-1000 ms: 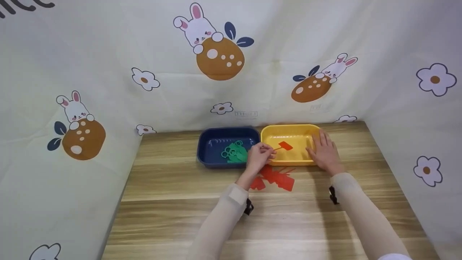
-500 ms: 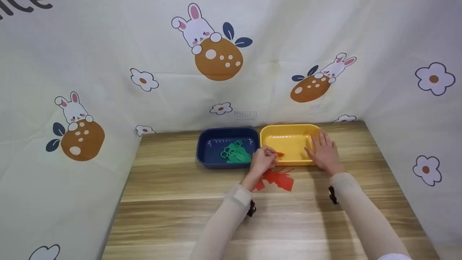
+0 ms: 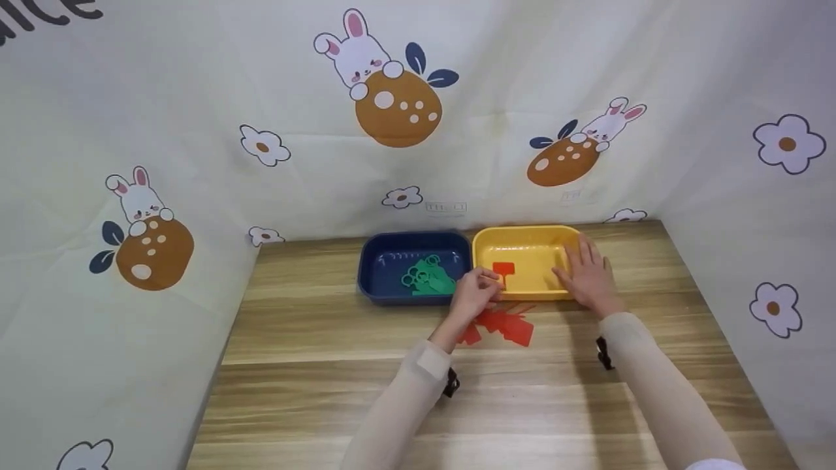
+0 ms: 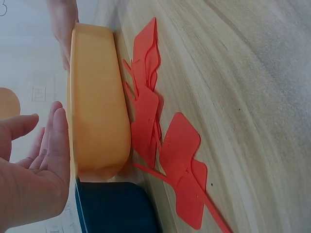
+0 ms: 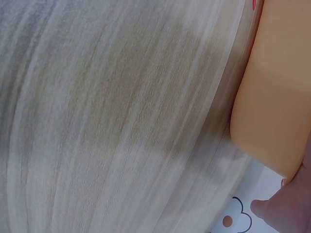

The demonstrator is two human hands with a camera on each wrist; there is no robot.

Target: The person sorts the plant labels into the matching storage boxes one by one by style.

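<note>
A red T-shaped plastic plant label (image 3: 503,268) is in the front left of the yellow tray (image 3: 526,230), its stem pointing toward the near wall. My left hand (image 3: 475,292) hovers at that tray's front left corner, fingertips close to the stem. In the left wrist view the left hand (image 4: 36,170) has its thumb and fingers apart with nothing between them. My right hand (image 3: 590,275) rests on the tray's right rim, fingers stretched out and thumb on the inner side. Several more red labels (image 3: 516,328) lie overlapping on the table before the tray, partly behind my left wrist.
A dark blue tray (image 3: 380,295) stands against the yellow one on the left and holds several green tags with round loops (image 3: 431,277). A printed curtain (image 3: 483,163) hangs close behind both trays. The wood-grain table (image 3: 313,385) extends toward me.
The red label, pinched by its stem in my left hand earlier, has turned and now shows flat in the yellow tray. My left fingers have parted. The right hand has stayed put.
</note>
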